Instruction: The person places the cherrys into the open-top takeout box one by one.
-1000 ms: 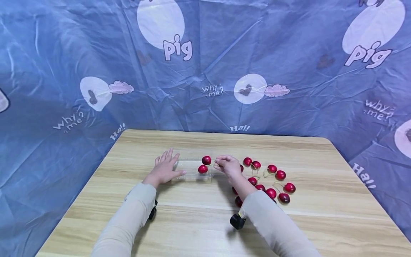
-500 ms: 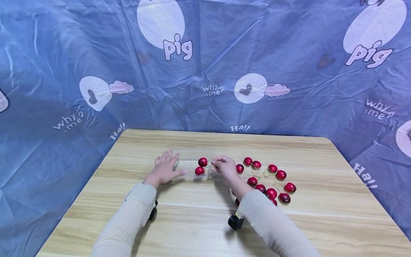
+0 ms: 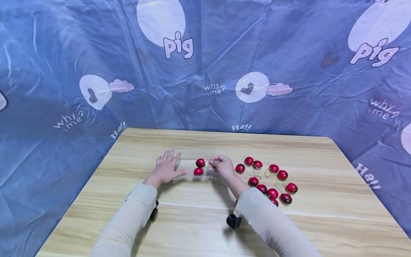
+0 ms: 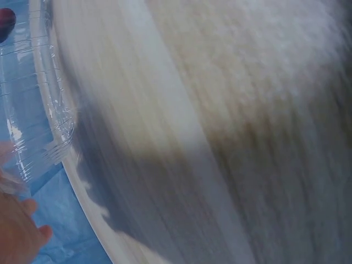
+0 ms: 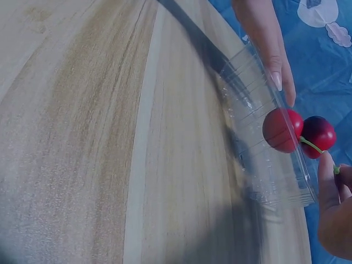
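Stems of two dark red cherries (image 3: 198, 171) are pinched between the thumb and fingers of my right hand (image 3: 223, 167). Both fruits hang at a clear plastic box (image 3: 186, 165), overlapping its right half in the head view. From the right wrist, one cherry (image 5: 282, 130) shows behind the box's transparent wall (image 5: 253, 165), and a green stem (image 5: 312, 144) runs to the fingertips. My left hand (image 3: 165, 171) rests with spread, straight fingers at the box's left end. In the left wrist view, the ribbed plastic corner (image 4: 60, 132) lies beside the fingers.
Several more cherries (image 3: 272, 193) with stems lie scattered on the wooden table (image 3: 192, 221) right of the box, some partly behind the right forearm. A blue printed cloth (image 3: 205, 71) hangs behind the table's far edge.
My right hand has moved slightly left and lower with the two cherries, bringing them further over the box. The left hand has stayed in place.
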A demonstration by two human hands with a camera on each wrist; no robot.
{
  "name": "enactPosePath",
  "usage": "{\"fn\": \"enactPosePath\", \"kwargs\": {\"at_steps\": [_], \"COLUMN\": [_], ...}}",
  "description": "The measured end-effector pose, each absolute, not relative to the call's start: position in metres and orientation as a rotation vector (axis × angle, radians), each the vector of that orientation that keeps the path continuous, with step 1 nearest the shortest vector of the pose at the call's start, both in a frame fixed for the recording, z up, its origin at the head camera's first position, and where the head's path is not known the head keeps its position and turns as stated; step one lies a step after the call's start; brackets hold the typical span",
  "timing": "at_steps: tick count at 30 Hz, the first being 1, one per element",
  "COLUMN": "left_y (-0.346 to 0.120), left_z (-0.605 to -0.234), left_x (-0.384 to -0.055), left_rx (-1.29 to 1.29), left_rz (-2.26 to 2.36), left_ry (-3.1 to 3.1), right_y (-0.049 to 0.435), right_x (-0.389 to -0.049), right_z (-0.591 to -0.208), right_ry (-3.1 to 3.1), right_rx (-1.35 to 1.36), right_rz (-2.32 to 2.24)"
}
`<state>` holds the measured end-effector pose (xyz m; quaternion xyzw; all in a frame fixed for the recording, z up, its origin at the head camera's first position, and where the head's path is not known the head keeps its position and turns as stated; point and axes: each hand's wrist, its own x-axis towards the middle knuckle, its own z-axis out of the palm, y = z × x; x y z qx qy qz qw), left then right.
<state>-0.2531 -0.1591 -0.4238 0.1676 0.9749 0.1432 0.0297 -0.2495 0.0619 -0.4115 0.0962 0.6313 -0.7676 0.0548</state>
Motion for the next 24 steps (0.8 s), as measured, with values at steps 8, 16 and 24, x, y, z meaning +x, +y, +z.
{"fn": "enactPosePath", "kwargs": {"at_steps": [8, 16, 24], "left_y": [-0.159, -0.160, -0.158], "left_z": [-0.426, -0.422, -0.421], "left_x": [-0.255, -0.255, -0.254], "left_rx": [0.529, 0.514, 0.521], "left_rz": [0.411, 0.406, 0.414], "left_ry": [3.020, 3.018, 3.011], "right_y": [0.060, 0.057, 0.053], "right_x": [-0.254, -0.261, -0.266], "right_z": [-0.409, -0.407, -0.405], "right_ry": [1.943, 1.996, 2.036], "right_rx": [0.301, 0.287, 0.229], "right_rz": [-2.267, -2.173, -2.083]}}
